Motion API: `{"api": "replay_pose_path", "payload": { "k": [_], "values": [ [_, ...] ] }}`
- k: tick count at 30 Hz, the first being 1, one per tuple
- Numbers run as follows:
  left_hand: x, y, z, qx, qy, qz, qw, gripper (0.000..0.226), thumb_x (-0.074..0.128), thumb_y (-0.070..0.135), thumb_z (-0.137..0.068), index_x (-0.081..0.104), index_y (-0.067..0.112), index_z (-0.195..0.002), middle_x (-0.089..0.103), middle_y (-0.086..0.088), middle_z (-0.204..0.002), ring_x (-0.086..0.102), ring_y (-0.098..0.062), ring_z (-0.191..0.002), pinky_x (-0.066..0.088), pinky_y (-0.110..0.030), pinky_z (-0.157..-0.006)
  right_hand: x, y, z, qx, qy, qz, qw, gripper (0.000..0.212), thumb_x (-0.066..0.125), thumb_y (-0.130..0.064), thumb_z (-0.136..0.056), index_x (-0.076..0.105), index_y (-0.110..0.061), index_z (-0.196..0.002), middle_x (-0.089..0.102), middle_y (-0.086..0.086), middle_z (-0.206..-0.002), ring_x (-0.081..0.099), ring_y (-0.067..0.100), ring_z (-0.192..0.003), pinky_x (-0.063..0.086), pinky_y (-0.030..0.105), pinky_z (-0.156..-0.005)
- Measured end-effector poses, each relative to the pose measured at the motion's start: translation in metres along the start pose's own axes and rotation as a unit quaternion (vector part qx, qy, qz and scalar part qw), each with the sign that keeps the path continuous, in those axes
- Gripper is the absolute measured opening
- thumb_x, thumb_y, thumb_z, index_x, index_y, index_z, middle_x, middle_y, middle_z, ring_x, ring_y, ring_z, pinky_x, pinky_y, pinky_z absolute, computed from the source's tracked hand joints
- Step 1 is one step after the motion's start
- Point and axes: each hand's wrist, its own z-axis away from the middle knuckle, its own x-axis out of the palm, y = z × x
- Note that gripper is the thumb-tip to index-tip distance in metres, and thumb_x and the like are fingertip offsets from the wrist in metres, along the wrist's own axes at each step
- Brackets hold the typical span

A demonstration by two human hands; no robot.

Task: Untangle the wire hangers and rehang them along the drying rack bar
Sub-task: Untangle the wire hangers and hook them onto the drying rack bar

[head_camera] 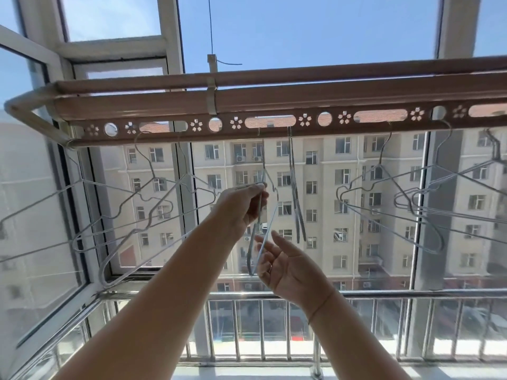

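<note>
Our left hand (247,207) is raised just under the middle of the drying rack bar (274,104). Its thumb and fingertips pinch the upper part of a wire hanger (267,231) that hangs edge-on to us. That hanger's hook reaches up to a long slot in the bar's punched lower strip; we cannot tell whether it is seated there.

Our right hand (290,266) sits lower beneath the bar, palm turned toward us, fingers loosely spread and gripping nothing. Its fingertips are right at the hanger's lower end, and we cannot tell if they touch the wire.

Just to the right, a second hanger (294,187) also hangs edge-on from the same slot. Below the bar's left end, a left cluster of hangers (153,204) hangs overlapped and tilted. Below the bar's right part, a right cluster of hangers (389,198) hangs with its wires crossing. Beneath the bar runs a steel railing (411,293), with an apartment block (315,165) beyond the glass.
</note>
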Motion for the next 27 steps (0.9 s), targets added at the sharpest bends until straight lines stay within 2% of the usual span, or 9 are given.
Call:
{"api": "replay_pose_path", "payload": {
  "k": [2,4,7,10,12,15,18,21,27],
  "values": [
    [-0.002,-0.001,-0.003,0.000,0.006,0.000,1.000,0.014,0.056,0.008,-0.089,0.065,0.001,-0.098,0.060,-0.005,-0.070,0.053,-0.011,-0.060,0.042,-0.020,-0.050,0.001,0.000,-0.002,-0.003,0.006,0.004,1.000,0.032,0.072,-0.027,-0.077,0.062,-0.005,-0.097,0.056,0.005,-0.075,0.054,0.012,-0.056,0.047,0.019,-0.050],
    [-0.002,-0.001,-0.004,-0.004,0.010,0.001,1.000,0.015,0.058,0.009,-0.088,0.065,0.001,-0.099,0.059,-0.004,-0.069,0.052,-0.010,-0.056,0.042,-0.019,-0.045,0.003,0.000,-0.005,-0.009,0.005,-0.006,1.000,0.039,0.084,-0.019,-0.060,0.064,-0.004,-0.091,0.055,0.006,-0.071,0.053,0.012,-0.052,0.044,0.019,-0.047],
    [0.001,0.000,-0.006,0.003,0.023,0.003,1.000,0.015,0.060,0.009,-0.087,0.066,-0.001,-0.096,0.057,-0.003,-0.064,0.050,-0.006,-0.044,0.040,-0.015,-0.038,0.009,0.001,-0.009,-0.024,0.010,-0.015,1.000,0.020,0.073,-0.007,-0.066,0.059,-0.002,-0.079,0.051,0.006,-0.066,0.049,0.008,-0.045,0.040,0.015,-0.040],
    [0.002,0.003,-0.014,0.019,0.020,-0.004,1.000,0.012,0.059,0.010,-0.087,0.066,0.001,-0.086,0.057,-0.004,-0.064,0.048,-0.006,-0.040,0.037,-0.016,-0.038,0.012,-0.002,-0.018,-0.043,-0.026,-0.058,0.997,0.040,0.088,0.006,-0.036,0.062,-0.001,-0.066,0.050,0.006,-0.058,0.048,0.009,-0.042,0.040,0.016,-0.036],
    [0.001,0.008,-0.021,0.014,0.014,0.009,1.000,0.012,0.057,0.009,-0.089,0.064,0.001,-0.084,0.056,-0.005,-0.064,0.048,-0.005,-0.037,0.036,-0.016,-0.036,0.014,-0.005,-0.023,-0.053,-0.045,-0.082,0.994,0.049,0.088,0.010,-0.026,0.063,0.000,-0.066,0.048,0.005,-0.054,0.047,0.009,-0.041,0.040,0.017,-0.034],
    [0.003,0.014,-0.029,0.002,0.008,0.025,1.000,0.012,0.054,0.007,-0.091,0.060,0.001,-0.082,0.057,-0.003,-0.056,0.048,-0.004,-0.035,0.036,-0.014,-0.035,0.022,-0.007,-0.029,-0.067,-0.029,-0.092,0.993,0.031,0.080,0.011,-0.047,0.060,0.000,-0.068,0.046,0.006,-0.057,0.047,0.009,-0.039,0.040,0.017,-0.033],
    [0.004,0.015,-0.037,-0.011,-0.005,0.033,0.999,0.014,0.052,0.007,-0.091,0.059,0.002,-0.080,0.058,0.002,-0.045,0.048,-0.004,-0.035,0.036,-0.014,-0.037,0.028,-0.007,-0.033,-0.093,0.016,-0.083,0.992,0.003,0.053,0.001,-0.068,0.055,-0.001,-0.070,0.044,0.006,-0.060,0.045,0.007,-0.035,0.038,0.013,-0.033],
    [0.003,0.015,-0.049,-0.024,-0.006,0.033,0.999,0.013,0.053,0.008,-0.091,0.060,0.005,-0.079,0.059,0.002,-0.047,0.048,-0.004,-0.038,0.037,-0.014,-0.038,0.026,-0.008,-0.037,-0.089,0.009,-0.100,0.991,0.017,0.049,-0.001,-0.072,0.062,0.000,-0.061,0.051,0.005,-0.054,0.045,0.006,-0.035,0.036,0.011,-0.033],
    [0.002,0.016,-0.066,-0.042,0.010,0.052,0.998,0.016,0.052,0.010,-0.093,0.059,0.006,-0.079,0.060,0.001,-0.050,0.049,-0.002,-0.035,0.038,-0.012,-0.036,0.009,-0.012,-0.052,-0.079,-0.014,-0.095,0.992,0.029,0.049,-0.012,-0.087,0.066,-0.002,-0.065,0.056,0.005,-0.060,0.047,0.004,-0.041,0.039,0.011,-0.037]
  ]
}}
